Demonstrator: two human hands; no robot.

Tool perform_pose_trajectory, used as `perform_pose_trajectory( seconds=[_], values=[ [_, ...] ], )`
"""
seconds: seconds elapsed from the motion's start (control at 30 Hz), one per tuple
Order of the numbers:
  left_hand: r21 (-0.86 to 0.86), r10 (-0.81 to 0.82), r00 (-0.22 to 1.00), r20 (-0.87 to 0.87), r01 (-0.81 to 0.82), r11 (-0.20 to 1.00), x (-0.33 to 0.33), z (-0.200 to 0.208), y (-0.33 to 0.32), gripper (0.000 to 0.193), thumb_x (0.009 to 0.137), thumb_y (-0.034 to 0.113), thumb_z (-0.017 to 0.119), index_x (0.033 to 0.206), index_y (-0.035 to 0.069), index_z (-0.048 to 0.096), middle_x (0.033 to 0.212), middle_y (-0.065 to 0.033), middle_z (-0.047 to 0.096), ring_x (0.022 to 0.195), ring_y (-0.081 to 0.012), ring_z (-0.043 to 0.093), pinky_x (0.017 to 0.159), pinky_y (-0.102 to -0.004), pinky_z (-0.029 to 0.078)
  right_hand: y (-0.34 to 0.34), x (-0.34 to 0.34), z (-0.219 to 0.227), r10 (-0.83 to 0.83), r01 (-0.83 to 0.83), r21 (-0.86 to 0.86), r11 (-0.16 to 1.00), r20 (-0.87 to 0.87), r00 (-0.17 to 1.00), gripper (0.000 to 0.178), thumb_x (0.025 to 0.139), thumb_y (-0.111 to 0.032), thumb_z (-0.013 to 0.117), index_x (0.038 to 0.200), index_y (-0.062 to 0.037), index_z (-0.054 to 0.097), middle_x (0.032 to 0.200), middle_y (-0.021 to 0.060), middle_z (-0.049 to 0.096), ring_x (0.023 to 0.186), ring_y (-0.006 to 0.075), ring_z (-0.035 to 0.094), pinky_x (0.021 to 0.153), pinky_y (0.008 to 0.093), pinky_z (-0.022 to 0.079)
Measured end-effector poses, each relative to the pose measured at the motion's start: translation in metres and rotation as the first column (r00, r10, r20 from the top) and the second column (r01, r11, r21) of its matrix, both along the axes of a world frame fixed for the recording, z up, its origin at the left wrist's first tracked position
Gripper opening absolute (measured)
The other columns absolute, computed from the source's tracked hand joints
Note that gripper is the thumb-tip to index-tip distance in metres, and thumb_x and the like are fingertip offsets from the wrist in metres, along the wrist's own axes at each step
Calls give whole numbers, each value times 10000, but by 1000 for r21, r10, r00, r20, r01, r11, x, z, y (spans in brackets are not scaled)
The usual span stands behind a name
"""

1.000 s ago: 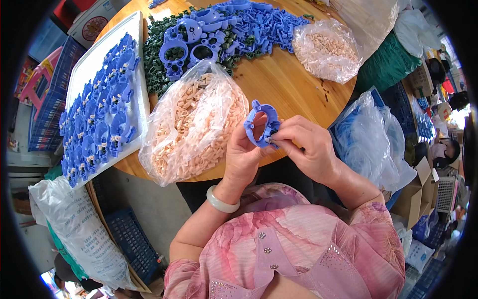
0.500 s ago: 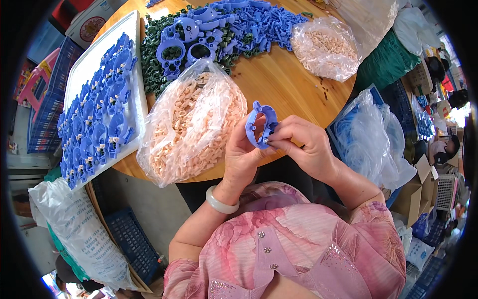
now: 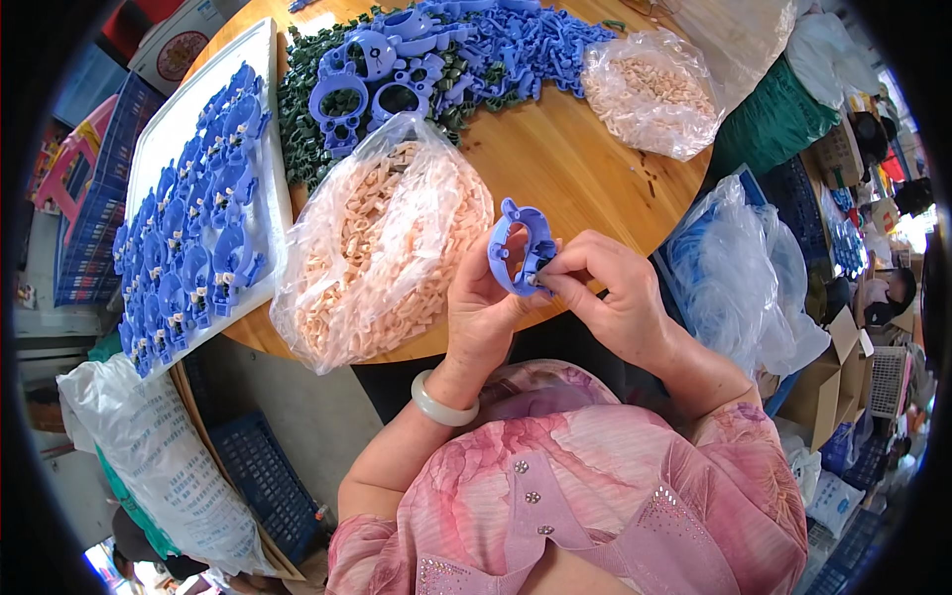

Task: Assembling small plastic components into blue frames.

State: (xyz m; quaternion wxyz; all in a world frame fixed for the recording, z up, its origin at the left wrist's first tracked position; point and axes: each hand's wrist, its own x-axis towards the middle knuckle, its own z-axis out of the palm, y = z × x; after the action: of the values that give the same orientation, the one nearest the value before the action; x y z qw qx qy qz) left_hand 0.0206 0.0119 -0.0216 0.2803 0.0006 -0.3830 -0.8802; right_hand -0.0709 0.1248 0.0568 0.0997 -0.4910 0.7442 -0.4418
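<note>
My left hand (image 3: 480,309), a pale bangle on its wrist, grips a blue plastic ring-shaped part (image 3: 503,270) with small knobs on its outer edge. The part is held upright above the table's near edge. At its lower right side, my right hand (image 3: 617,290) has thumb and forefinger pinched together against it. A small dark piece shows by these fingertips, mostly hidden, so I cannot make out what they hold. Just left of my hands lies a clear plastic bag (image 3: 382,263) full of small flesh-coloured plastic pieces.
A white tray (image 3: 270,164) at the left bears rows of blue parts with small pieces attached. Heaps of loose blue parts (image 3: 516,55) and dark green pieces (image 3: 307,104) cover the wooden table's (image 3: 585,183) far side. Another bag of flesh-coloured pieces (image 3: 650,94) lies far right.
Almost nothing differs. My right fingertips have shifted very slightly against the blue part, which stays in my left hand.
</note>
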Motion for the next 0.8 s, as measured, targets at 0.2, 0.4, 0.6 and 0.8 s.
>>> perform_pose_trajectory(
  seconds=[0.2, 0.4, 0.6, 0.8],
  values=[
    [-30, 10, 1000, 6, -10, 999, 0, -2, 0, 681, 713, -12, 742, 1311, 38, 421, 1235, -74, 531, 1144, -271, 535, 953, -367, 455, -2, 4, -9, -49, 54, -30, 998, 151, 987, 85, 776, -51, 663, 836, -43, 603, 751, 90, 572, 683, 252, 586, 584, 320, 450],
    [-35, 0, 1000, 8, 1, 999, -1, 0, -4, 673, 715, -6, 742, 1308, 34, 426, 1228, -78, 536, 1133, -260, 541, 952, -363, 455, -4, -3, -10, 53, -53, -42, 998, -8, 999, 92, 783, -39, 660, 849, -47, 596, 751, 87, 559, 662, 237, 577, 570, 309, 440],
    [33, -3, 999, 50, 1, 999, -4, 1, -3, 641, 711, -62, 716, 1289, 19, 451, 1224, -87, 540, 1132, -237, 537, 958, -354, 446, -4, -8, -10, 44, -35, -70, 997, 128, 991, 89, 779, -48, 650, 853, -61, 603, 755, 90, 560, 672, 255, 577, 578, 308, 442],
    [96, 2, 992, 128, -14, 995, -1, 0, -5, 635, 698, -71, 687, 1285, 16, 462, 1218, -94, 544, 1124, -201, 522, 964, -331, 426, -5, -19, 2, 113, -113, 2, 994, 94, 989, 122, 810, 21, 624, 925, -21, 621, 817, 66, 597, 690, 135, 573, 599, 234, 438]
  ],
)
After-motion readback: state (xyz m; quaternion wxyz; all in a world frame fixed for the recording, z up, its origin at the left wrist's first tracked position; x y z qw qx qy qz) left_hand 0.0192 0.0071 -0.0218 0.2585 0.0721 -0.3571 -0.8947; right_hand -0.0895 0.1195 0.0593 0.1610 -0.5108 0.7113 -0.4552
